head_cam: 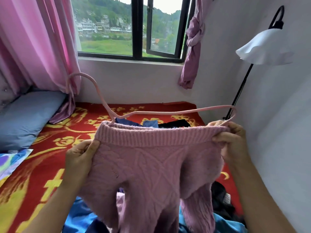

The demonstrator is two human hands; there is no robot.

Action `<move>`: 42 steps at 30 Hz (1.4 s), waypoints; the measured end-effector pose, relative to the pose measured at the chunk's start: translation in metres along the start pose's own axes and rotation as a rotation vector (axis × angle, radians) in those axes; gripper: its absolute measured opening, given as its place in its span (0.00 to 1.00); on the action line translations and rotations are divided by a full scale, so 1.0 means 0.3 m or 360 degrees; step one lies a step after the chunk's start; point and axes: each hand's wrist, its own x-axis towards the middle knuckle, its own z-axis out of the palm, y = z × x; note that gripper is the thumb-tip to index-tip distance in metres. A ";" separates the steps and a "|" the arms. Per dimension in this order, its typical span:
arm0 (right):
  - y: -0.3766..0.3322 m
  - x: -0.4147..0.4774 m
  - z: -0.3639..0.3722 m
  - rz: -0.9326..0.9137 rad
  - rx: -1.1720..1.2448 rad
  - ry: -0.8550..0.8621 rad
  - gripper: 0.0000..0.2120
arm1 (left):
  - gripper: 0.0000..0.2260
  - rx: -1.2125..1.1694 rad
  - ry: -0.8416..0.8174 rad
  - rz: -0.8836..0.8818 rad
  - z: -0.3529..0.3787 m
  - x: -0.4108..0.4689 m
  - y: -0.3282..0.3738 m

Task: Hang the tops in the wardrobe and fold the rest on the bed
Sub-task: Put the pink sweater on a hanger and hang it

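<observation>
Two hands: both closed on one garment, held above the red-and-gold flowered bed (67, 132).
Left hand (80, 157): the ribbed hem's left corner is pinched.
Thin pink hanger (103, 100): one arm sits inside the hem and is best slid up towards the shoulders.
Pink cable-knit sweater (151, 165): the hem is best kept stretched wide.
Right hand (230, 142): the hem is gripped, with the hanger tip at the fingers.

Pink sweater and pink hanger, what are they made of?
The pink sweater looks like soft knitted yarn, wool or acrylic, hard to tell: ribbed edge, raised cable patterns, fuzzy surface. The pink hanger looks like thin wire with a smooth matte coating, maybe plastic: slim, evenly round, bent in smooth curves.
</observation>
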 end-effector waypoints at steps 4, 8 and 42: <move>-0.055 -0.006 0.094 0.0007 0.0252 0.0151 0.12 | 0.14 0.0037 -0.0026 0.0017 0.012 0.003 -0.019; -0.040 0.004 0.159 -0.0004 0.0489 0.0322 0.21 | 0.14 -0.0019 -0.0057 -0.0026 0.018 0.005 -0.040; -0.012 -0.095 0.112 -0.0779 -0.0774 -0.0063 0.12 | 0.26 0.1503 0.0003 0.1355 -0.069 0.030 -0.019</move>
